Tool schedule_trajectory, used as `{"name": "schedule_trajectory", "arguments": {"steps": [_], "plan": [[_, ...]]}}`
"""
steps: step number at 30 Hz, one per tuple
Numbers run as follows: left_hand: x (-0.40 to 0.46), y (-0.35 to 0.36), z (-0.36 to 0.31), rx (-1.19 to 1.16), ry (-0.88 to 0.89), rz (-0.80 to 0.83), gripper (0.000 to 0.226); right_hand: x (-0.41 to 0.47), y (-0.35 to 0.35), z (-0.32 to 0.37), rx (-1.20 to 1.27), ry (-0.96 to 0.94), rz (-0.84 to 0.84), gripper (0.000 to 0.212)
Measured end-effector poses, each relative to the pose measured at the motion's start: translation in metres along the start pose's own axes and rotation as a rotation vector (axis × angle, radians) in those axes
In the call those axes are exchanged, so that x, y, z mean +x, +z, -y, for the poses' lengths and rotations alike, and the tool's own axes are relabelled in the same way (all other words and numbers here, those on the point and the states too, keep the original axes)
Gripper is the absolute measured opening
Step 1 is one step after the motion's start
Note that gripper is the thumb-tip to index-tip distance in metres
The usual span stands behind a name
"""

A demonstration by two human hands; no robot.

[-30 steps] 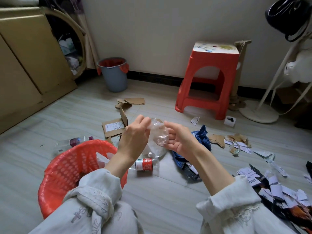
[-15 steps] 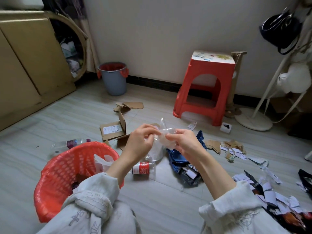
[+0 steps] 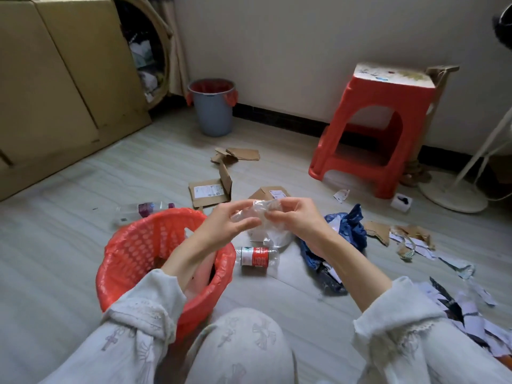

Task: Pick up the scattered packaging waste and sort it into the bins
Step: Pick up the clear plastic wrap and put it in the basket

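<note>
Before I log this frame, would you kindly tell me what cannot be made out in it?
Head view:
- Red basket contents: hidden by the left forearm and sleeve.
- Grey bin contents: hidden by its rim, too far away.
- Label on the cardboard box: print too small.
- Clear plastic: crumpled between left hand and right hand; original shape unclear.

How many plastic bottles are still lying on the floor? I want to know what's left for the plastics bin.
2. One red-label bottle lies just right of the red basket, below the hands. One purple-label bottle lies behind the basket's far rim. Others may be hidden under the litter.
</note>
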State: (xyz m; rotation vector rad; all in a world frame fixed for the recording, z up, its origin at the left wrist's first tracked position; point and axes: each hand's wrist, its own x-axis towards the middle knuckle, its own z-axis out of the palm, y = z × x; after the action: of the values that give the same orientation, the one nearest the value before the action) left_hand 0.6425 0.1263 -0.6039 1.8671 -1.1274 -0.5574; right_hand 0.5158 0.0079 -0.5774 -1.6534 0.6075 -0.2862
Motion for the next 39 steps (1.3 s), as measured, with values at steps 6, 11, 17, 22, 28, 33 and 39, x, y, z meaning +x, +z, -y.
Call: {"name": "schedule_trajectory", "arguments": {"steps": [6, 11, 17, 22, 28, 33, 39], "plan": [[-0.02, -0.043, 0.053, 0.249, -0.194, -0.327, 0.029, 0.033, 0.054, -0.022, -0.243, 0.026, -0.093, 0.044], [-0.056, -0.08, 0.111, 0.527, -0.497, -0.519, 0.026, 0.049, 0.083, -0.073, -0.733, -0.037, 0.065, 0.056], [-0.044, -0.068, 0.175, 0.782, -0.552, -0.405, 0.025, 0.066, 0.127, -0.112, -0.915, -0.145, 0.12, 0.072], [-0.01, -0.035, 0.222, 0.98, -0.559, -0.182, 0.028, 0.066, 0.14, -0.142, -0.834, -0.174, 0.098, 0.073], [-0.005, -0.018, 0.266, 1.082, -0.587, -0.017, 0.026, 0.07, 0.138, -0.146, -0.841, -0.16, 0.12, 0.075], [-0.002, -0.009, 0.272, 1.086, -0.537, 0.134, 0.03, 0.073, 0.142, -0.15, -0.812, -0.156, 0.118, 0.076], [-0.017, -0.002, 0.264, 0.929, -0.409, 0.235, 0.034, 0.074, 0.143, -0.147, -0.832, -0.156, 0.115, 0.077]]}}
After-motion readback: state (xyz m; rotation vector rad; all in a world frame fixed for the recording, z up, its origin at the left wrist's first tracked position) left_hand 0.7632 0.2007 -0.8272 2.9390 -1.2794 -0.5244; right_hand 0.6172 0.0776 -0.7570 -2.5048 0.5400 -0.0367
